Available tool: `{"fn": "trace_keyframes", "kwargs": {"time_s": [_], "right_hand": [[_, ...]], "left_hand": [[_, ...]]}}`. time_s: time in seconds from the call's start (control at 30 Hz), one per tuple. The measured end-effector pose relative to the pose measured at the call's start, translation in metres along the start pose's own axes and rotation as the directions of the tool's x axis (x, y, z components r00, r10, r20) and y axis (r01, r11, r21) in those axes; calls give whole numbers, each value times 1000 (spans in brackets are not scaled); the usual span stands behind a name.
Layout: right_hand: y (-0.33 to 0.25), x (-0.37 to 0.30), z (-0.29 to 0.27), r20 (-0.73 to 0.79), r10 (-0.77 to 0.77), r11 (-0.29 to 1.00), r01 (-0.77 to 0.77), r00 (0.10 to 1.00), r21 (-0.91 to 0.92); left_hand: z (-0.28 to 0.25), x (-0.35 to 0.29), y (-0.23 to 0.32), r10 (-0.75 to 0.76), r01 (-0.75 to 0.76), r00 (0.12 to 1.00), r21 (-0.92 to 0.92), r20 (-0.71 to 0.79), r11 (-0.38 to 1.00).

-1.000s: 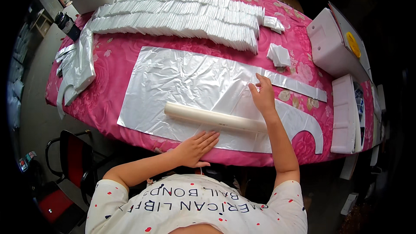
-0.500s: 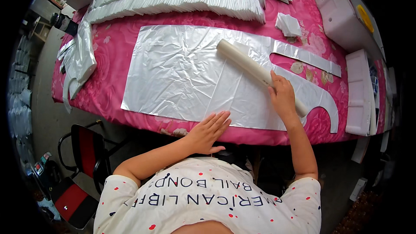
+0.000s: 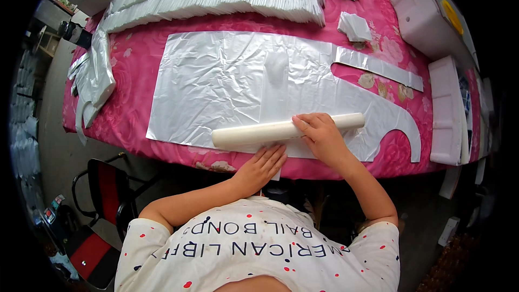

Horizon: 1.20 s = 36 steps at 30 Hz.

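A shiny white plastic film piece (image 3: 211, 81) with curved cut-outs at its right end lies flat and creased on the table. Across it, close to the near edge, rests a long pale tube (image 3: 254, 133), almost level. My right hand (image 3: 321, 134) grips this tube right of its middle, thumb and fingers bent over it. A smoother band of film (image 3: 275, 84) runs from the far part of the piece toward the tube. My left hand (image 3: 263, 166) lies flat at the near table edge, fingers stretched and together, fingertips just under the tube; a small pale strip shows beside it.
Long rows of folded white packets (image 3: 216, 2) stand along the far side of the pink flowered tablecloth (image 3: 135, 65). Small packet piles (image 3: 354, 27) lie far right, by white foam boxes (image 3: 446, 111). Draped film (image 3: 100, 78) hangs at the left; chairs (image 3: 105, 189) stand below.
The tube has swung from a steep slant to nearly level and come nearer to me, with my right hand moving left along with it. My left hand has barely shifted.
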State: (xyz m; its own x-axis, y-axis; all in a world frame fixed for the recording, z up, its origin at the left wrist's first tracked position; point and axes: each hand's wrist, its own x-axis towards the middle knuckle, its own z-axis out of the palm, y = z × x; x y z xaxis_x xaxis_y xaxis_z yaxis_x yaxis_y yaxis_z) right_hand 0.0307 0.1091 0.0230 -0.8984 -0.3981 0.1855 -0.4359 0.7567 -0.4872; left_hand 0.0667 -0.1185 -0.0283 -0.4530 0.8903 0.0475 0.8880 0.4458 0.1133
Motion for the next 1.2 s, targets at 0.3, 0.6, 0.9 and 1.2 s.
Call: {"fn": "trace_keyframes", "kwargs": {"time_s": [0.3, 0.6, 0.9, 1.2], "right_hand": [[66, 98, 13, -224, 28, 992, -56, 974, -117], [32, 81, 7, -192, -136, 986, 151, 972, 68], [-10, 12, 33, 109, -254, 955, 232, 961, 186], [-12, 4, 59, -143, -138, 986, 149, 980, 72]], "left_hand": [[4, -5, 3, -4, 3, 1000, 64, 16, 998], [-17, -18, -26, 189, -185, 982, -183, 2, 966], [-20, -21, -47, 192, -320, 935, -476, -298, 819], [-29, -1, -61, -15, -34, 989, -333, -145, 942]]}}
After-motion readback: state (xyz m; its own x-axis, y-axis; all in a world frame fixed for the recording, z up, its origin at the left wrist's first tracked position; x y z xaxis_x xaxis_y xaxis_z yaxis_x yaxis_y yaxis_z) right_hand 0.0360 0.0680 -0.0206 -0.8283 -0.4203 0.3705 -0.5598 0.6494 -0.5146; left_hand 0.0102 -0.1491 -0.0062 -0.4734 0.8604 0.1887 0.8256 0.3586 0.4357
